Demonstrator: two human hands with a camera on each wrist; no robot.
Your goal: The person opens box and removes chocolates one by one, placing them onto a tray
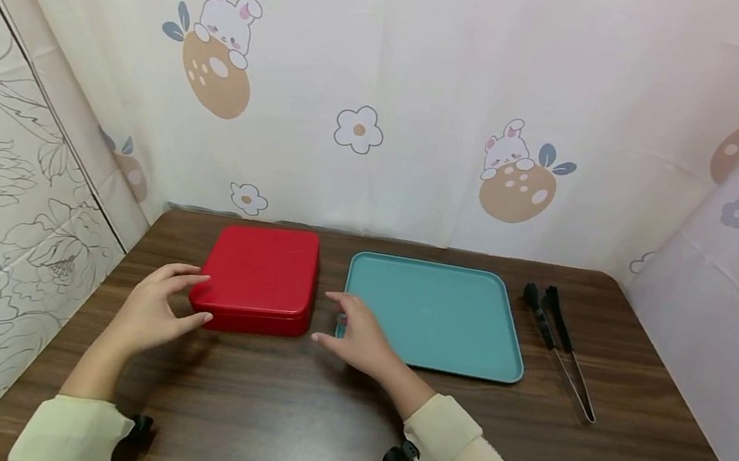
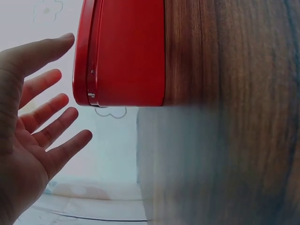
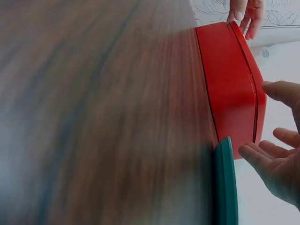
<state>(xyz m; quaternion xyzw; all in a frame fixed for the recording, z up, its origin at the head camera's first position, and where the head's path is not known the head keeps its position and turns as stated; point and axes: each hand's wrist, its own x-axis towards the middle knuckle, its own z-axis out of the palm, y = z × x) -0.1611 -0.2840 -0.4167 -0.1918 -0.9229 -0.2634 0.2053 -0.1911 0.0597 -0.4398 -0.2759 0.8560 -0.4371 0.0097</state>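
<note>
A red lidded box [image 1: 259, 270], its lid on, sits on the table left of centre. Beside its left front corner is my left hand [image 1: 152, 307], thumb and fingers spread apart and holding nothing. In the left wrist view the fingers [image 2: 65, 150] stand apart from the red box [image 2: 131, 51]. My right hand [image 1: 358, 338] hovers to the right of the box, over the left edge of a teal tray [image 1: 435, 317]. Its fingers are loosely extended with nothing between them. The right wrist view has this hand [image 3: 281, 164] near the box's lid; contact cannot be made out.
Black-handled metal tongs [image 1: 560, 353] lie to the right of the tray, spread apart. The brown wooden table [image 1: 288, 422] runs back to a curtain [image 1: 410, 189] printed with rabbits and flowers. A flower-patterned panel [image 1: 3, 190] stands at the left.
</note>
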